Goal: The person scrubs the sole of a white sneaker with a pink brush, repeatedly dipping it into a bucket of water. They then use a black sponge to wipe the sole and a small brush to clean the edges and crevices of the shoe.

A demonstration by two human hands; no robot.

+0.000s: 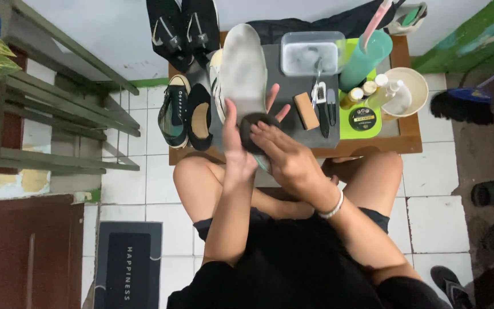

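A seated person, knees bare above white floor tiles, works over a low wooden surface [408,137]. The right hand [284,157] is closed around a dark round brush [257,129], pressing it against the heel end of a pale shoe [243,68] held sole-up. The left hand [236,134] grips that shoe from beneath, fingers spread behind it. Just left of the shoe lie two dark slip-ons [185,111]. Right of the shoe, on a grey mat [293,134], sit a tan block [306,110] and dark tools. Farther right of the shoe stand small bottles, a round tin [362,118] and a cream bowl [404,91]. Beyond the shoe sit a clear tub [311,52], a teal cup [366,57] and black sneakers [183,26].
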